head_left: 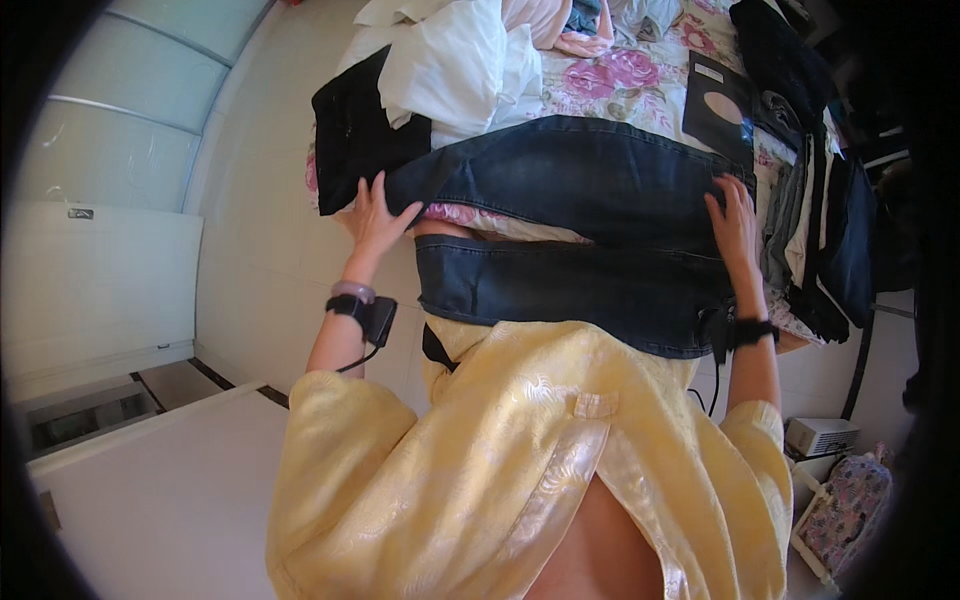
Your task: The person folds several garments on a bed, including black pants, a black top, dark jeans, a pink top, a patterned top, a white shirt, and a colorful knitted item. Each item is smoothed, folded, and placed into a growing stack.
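Dark jeans [590, 185] are laid along the bed's [605, 78] near edge, one leg overhanging. Left grip [372, 222] is spread wide at the hem; right grip [736, 222], at the waist, cannot be judged. Soft, fairly heavy denim is presumed, best held at both ends.

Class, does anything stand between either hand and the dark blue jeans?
Nothing visible does: the left hand touches the left end of the jeans, beside the black garment; the right hand touches their right end.
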`<state>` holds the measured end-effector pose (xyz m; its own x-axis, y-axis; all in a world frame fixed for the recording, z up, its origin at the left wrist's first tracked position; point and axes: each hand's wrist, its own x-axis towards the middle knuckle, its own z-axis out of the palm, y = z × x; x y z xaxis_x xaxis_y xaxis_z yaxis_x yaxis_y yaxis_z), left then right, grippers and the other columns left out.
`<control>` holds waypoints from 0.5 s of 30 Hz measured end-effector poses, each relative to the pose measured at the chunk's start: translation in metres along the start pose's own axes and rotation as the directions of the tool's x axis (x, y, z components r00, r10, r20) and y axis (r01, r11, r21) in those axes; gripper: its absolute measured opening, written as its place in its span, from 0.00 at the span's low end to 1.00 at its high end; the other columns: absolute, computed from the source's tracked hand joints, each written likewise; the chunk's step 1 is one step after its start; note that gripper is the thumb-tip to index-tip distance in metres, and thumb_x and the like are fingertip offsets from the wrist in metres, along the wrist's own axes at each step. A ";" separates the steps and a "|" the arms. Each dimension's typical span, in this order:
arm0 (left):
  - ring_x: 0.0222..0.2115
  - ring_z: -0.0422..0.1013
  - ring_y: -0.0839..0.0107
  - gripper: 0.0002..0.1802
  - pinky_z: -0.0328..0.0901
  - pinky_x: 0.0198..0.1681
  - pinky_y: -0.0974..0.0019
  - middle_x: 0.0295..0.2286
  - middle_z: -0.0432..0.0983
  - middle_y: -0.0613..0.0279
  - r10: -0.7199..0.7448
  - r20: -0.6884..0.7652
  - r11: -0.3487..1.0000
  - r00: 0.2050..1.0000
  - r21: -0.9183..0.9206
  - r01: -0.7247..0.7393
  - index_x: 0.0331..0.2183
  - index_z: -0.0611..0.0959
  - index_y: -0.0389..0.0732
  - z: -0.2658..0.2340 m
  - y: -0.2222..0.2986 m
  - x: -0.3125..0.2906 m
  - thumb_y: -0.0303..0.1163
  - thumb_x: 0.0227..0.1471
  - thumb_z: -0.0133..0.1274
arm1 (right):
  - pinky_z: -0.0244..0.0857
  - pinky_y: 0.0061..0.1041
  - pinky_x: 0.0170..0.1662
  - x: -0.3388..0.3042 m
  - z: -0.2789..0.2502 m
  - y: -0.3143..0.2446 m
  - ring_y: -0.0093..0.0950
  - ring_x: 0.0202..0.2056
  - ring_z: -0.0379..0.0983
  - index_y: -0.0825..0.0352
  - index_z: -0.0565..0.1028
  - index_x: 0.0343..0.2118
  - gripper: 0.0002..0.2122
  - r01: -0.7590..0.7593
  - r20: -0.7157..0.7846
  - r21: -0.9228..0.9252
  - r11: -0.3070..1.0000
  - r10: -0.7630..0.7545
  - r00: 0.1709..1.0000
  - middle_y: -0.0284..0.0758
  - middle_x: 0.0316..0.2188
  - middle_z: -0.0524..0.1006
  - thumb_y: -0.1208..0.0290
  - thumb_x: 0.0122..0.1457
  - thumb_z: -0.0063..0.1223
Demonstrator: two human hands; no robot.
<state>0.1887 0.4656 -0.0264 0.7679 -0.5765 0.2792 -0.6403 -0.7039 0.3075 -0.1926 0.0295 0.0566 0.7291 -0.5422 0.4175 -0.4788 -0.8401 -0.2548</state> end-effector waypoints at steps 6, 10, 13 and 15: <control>0.59 0.53 0.49 0.48 0.52 0.59 0.48 0.61 0.51 0.49 0.141 -0.170 0.986 0.975 0.115 -0.122 0.57 0.64 0.42 0.008 0.078 0.002 0.48 0.38 0.66 | 0.66 0.30 0.47 0.025 -0.042 0.046 0.39 0.44 0.73 0.66 0.75 0.42 0.09 -0.133 -0.127 0.026 0.991 0.135 0.983 0.40 0.41 0.76 0.71 0.61 0.49; 0.56 0.59 0.49 0.38 0.58 0.55 0.50 0.58 0.59 0.49 0.208 -0.132 0.977 0.969 0.081 -0.199 0.53 0.69 0.42 0.016 0.072 0.007 0.37 0.39 0.63 | 0.67 0.28 0.44 -0.042 -0.068 0.095 0.35 0.40 0.76 0.65 0.77 0.40 0.09 -0.465 -0.145 0.124 0.877 0.480 0.865 0.39 0.37 0.79 0.70 0.63 0.46; 0.51 0.67 0.52 0.23 0.64 0.52 0.56 0.52 0.68 0.52 0.172 -0.098 0.983 0.980 -0.050 -0.178 0.46 0.76 0.41 0.020 0.048 0.027 0.22 0.44 0.48 | 0.69 0.27 0.42 -0.102 -0.064 0.101 0.30 0.35 0.78 0.63 0.78 0.40 0.09 -0.627 0.038 0.157 0.763 0.630 0.776 0.37 0.34 0.80 0.67 0.63 0.47; 0.42 0.73 0.53 0.18 0.67 0.47 0.58 0.42 0.77 0.53 0.198 -0.158 0.969 0.967 -0.118 -0.218 0.40 0.80 0.40 0.016 0.030 0.046 0.21 0.45 0.46 | 0.69 0.26 0.41 -0.120 -0.052 0.100 0.30 0.35 0.79 0.67 0.77 0.41 0.13 -0.668 0.173 0.305 0.679 0.650 0.740 0.39 0.34 0.81 0.62 0.62 0.49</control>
<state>0.2053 0.4113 -0.0189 0.6126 -0.6317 0.4750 -0.7900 -0.5073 0.3443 -0.3535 0.0116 0.0260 0.3125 -0.9499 -0.0072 -0.6631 -0.2127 -0.7177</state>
